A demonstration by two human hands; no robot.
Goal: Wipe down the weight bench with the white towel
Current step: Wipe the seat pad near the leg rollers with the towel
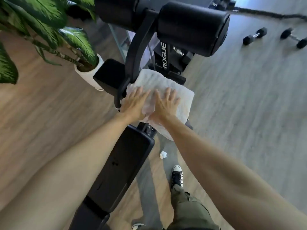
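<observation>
A hard push toward the far left could drive the white towel (162,90) off the weight bench (123,165) seat toward the potted plant (49,34). The left hand (135,103) lies flat, fingers spread, pressing the towel; just right of it, the right hand (163,103) presses likewise, both arms outstretched.
</observation>
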